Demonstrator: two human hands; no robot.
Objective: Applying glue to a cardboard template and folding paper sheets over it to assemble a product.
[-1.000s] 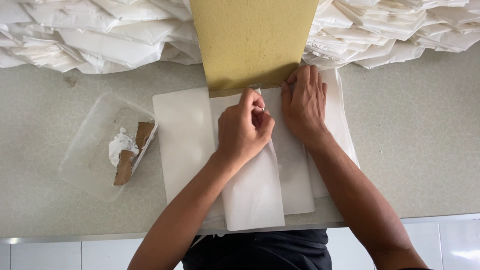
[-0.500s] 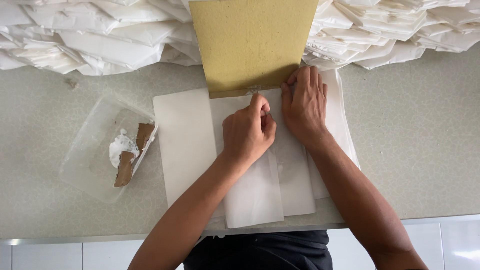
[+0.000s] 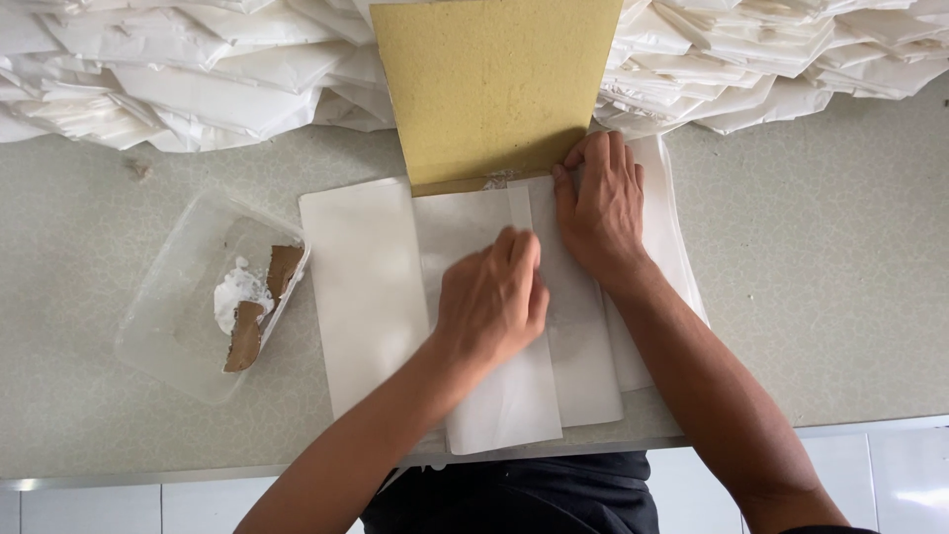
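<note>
A folded white paper sheet [image 3: 499, 396] lies on a stack of flat white sheets [image 3: 361, 287] in the middle of the counter. My left hand [image 3: 494, 302] rests knuckles-up on the folded sheet, fingers curled, pressing along its fold. My right hand [image 3: 598, 203] lies flat with fingers together, holding the sheet's right part down just below a yellow-brown board [image 3: 494, 84]. The board's lower edge overlaps the top of the sheets. Neither hand grips anything that I can see.
A clear plastic tub [image 3: 188, 307] at the left holds white paste and a brown cardboard scrap [image 3: 247, 331]. Heaps of folded white paper [image 3: 198, 79] fill the back of the speckled counter [image 3: 820, 297]. The counter's front edge runs just below the sheets.
My left hand has slid down the fold from near the board toward me. My right hand has stayed in place on the sheet.
</note>
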